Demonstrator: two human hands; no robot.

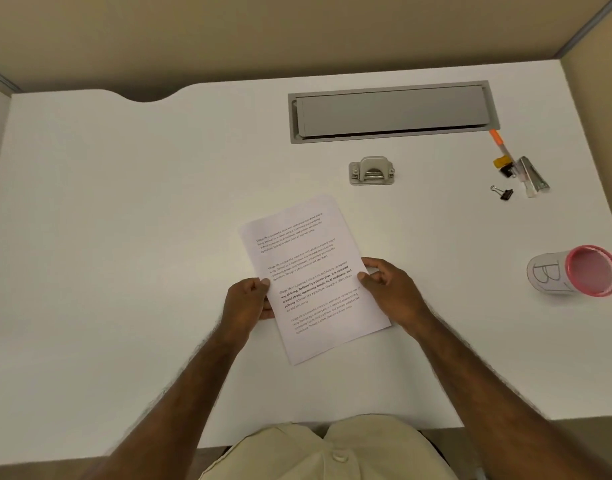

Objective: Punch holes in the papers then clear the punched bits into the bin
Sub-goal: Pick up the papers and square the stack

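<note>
While both hands grip flat printed papers (311, 278), squat metal punch (371, 170) beyond

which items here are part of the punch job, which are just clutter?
Job: papers, held by left hand and right hand; hole punch; bin.
Clutter: stapler, orange pen, binder clips, cable tray.

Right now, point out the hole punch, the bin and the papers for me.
hole punch (371, 170): head view, on its grey lever.
bin (547, 271): head view, on its labelled white side wall.
papers (311, 271): head view, on the printed top sheet between both hands.
</note>
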